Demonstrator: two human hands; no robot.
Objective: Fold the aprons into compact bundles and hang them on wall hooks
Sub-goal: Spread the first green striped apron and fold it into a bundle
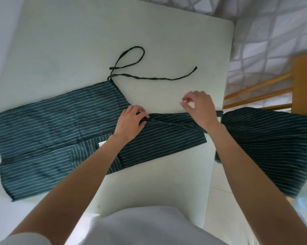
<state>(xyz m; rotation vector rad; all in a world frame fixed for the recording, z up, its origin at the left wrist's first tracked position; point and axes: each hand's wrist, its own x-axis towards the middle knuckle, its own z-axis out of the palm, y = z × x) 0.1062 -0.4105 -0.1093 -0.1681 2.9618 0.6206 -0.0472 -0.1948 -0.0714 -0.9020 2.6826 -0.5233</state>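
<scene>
Striped apron [48,128]: flat on white table [74,50], left-centre of frame | left hand [131,122]: pinching apron's folded edge | right hand [199,106]: raised at centre-right, fingers loosely curled, holding nothing | second apron [273,144]: right, draped over table edge

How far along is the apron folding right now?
Early. The striped apron lies on the white table with its near edge folded over once. The left hand pinches a fold at its bib end; the right hand hovers above, holding nothing. Its tie strap trails loose. A second apron hangs unfolded off the table edge. No hooks visible.
</scene>
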